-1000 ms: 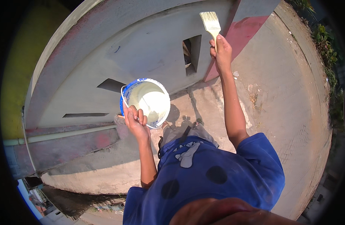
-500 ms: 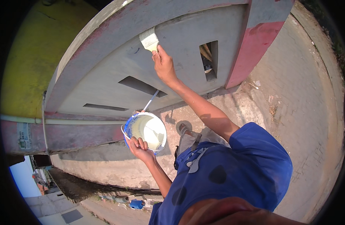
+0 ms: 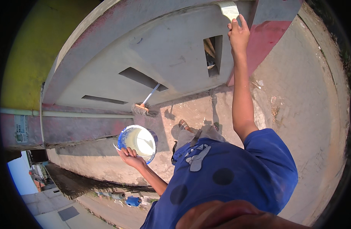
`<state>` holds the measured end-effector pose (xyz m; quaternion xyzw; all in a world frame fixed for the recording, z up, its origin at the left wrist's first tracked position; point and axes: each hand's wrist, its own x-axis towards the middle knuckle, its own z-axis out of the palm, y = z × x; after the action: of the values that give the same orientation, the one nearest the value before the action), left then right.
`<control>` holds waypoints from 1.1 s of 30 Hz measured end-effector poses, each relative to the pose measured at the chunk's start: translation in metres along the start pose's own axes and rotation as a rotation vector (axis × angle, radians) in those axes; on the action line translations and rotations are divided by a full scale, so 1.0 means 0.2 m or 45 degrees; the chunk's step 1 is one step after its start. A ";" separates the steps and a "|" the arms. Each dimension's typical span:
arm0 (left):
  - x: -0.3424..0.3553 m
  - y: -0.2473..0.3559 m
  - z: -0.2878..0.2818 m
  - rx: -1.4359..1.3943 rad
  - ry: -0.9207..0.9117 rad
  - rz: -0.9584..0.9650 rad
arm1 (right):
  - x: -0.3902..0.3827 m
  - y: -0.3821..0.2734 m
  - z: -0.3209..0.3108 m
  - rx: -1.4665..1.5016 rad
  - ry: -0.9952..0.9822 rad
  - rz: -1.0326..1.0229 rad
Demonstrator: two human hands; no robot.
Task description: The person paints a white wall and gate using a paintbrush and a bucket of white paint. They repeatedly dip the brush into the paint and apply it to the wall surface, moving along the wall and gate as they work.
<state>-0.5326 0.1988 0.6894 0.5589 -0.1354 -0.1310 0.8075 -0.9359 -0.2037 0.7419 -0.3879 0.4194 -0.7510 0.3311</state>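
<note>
Against the wall's top, right hand (image 3: 238, 34) with brush (image 3: 229, 8), higher than before.

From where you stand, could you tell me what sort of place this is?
Most likely outdoors, beside a building's wall being painted: a grey rendered wall with slot openings, sunlit paved ground, and a broom leaning by the wall.

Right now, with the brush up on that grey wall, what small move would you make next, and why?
Probably draw the right hand downward, pulling the flat pale-bristled paintbrush along the grey concrete wall. The brush sits near the wall's upper edge at full arm's reach, with bare grey surface below it. The left hand holds the blue bucket of pale paint ready for a later dip.
</note>
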 end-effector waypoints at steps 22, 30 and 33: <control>0.24 0.02 0.05 -0.055 -0.127 -0.126 | -0.45 -0.02 0.57 -0.459 -0.208 -0.074; 0.28 0.00 0.17 -0.040 -0.184 -0.134 | -0.33 -0.20 0.46 -0.532 0.269 -0.033; 0.27 0.00 0.16 -0.033 -0.170 -0.115 | -0.64 -0.13 0.88 -0.436 -0.112 0.067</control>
<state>-0.4940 0.1512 0.7050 0.5440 -0.1618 -0.2058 0.7972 -0.7264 -0.1527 0.7871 -0.4600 0.5362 -0.6420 0.2977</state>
